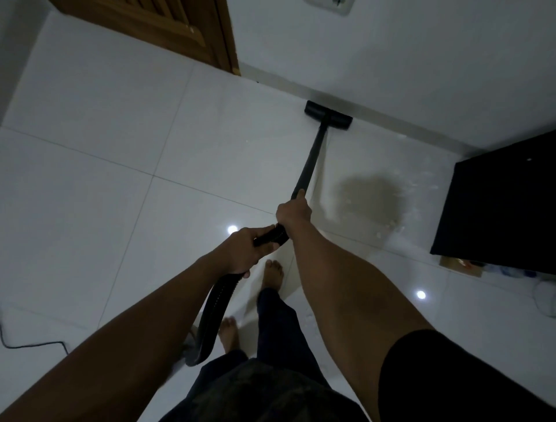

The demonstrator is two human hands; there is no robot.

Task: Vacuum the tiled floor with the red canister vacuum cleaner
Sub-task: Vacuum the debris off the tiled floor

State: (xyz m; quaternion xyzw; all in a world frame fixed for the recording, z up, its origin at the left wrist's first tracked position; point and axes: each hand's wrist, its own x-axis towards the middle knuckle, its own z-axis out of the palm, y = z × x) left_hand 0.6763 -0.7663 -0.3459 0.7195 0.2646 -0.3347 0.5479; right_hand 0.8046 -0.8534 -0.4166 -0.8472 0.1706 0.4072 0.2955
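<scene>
cable: thin black cable (30, 345) is lying on the glossy white tiled floor (105, 135), far left of the left fingers.
left hand: left hand (249, 250) is gripping the curved black handle (270, 236), fingers curled round it; black ribbed hose (213, 307) is hanging below them.
right hand: right hand (293, 214) is clamping its fingers round the straight black wand tube (313, 153), just ahead of the left fingers.
floor head: flat black floor head (328, 114) is sitting on the tile against the wall base, well beyond the right fingers.
cabinet: black boxy cabinet (496, 204) is standing right of the right fingers.

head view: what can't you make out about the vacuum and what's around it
Red canister: not in head view; the hose drops out of sight by the left forearm.
Wand: upper end covered by the right hand.
Wall socket: cut off by the top edge.
Cable: runs off the left edge.
Items under the black cabinet: too dim, small.
</scene>
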